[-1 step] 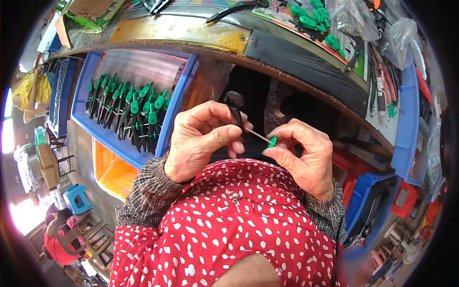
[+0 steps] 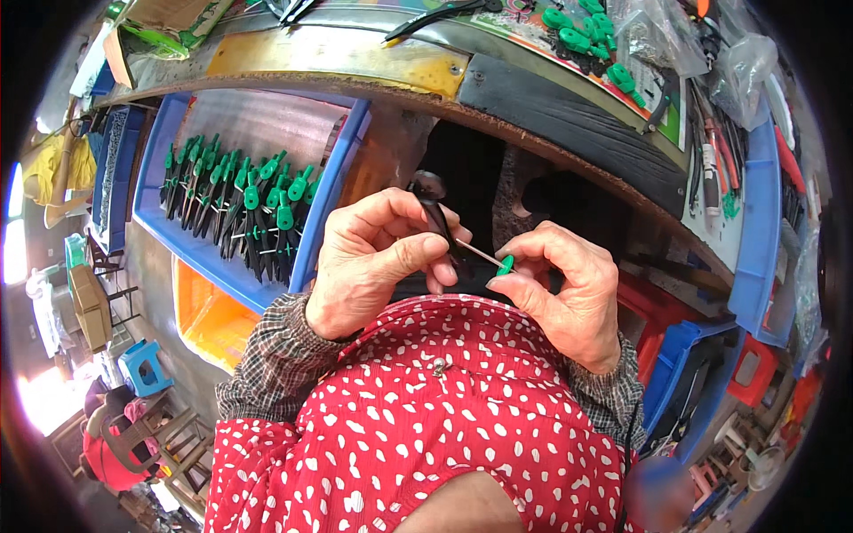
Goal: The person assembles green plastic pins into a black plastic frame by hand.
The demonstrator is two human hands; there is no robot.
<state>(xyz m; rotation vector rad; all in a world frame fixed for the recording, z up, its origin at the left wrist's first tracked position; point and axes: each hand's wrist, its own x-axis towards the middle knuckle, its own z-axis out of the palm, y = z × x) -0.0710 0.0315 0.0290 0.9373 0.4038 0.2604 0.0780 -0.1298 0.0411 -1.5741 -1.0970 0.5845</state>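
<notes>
My left hand [image 2: 382,258] is closed around a black handled tool [image 2: 434,211], whose rounded dark head shows above the fingers. Most of its body is hidden by those fingers, and its exact kind cannot be made out. A small green plastic piece [image 2: 505,266] is pinched between thumb and forefinger of my right hand [image 2: 564,289]. From it a thin metal rod [image 2: 480,252] runs across to the black tool, bridging the gap between both hands. The hands are level with each other in front of the red spotted garment.
A blue crate [image 2: 311,213] at the left holds several black tools with green tops [image 2: 240,200]. Above the hands runs a workbench edge [image 2: 355,84]. Loose green pieces [image 2: 577,37] and plastic bags [image 2: 742,75] lie on the bench. Blue bins [image 2: 680,364] stand at the right.
The black tool has turned slightly in my left hand, and its lower end now shows below the fingers. Both hands stay nearly where they were.
</notes>
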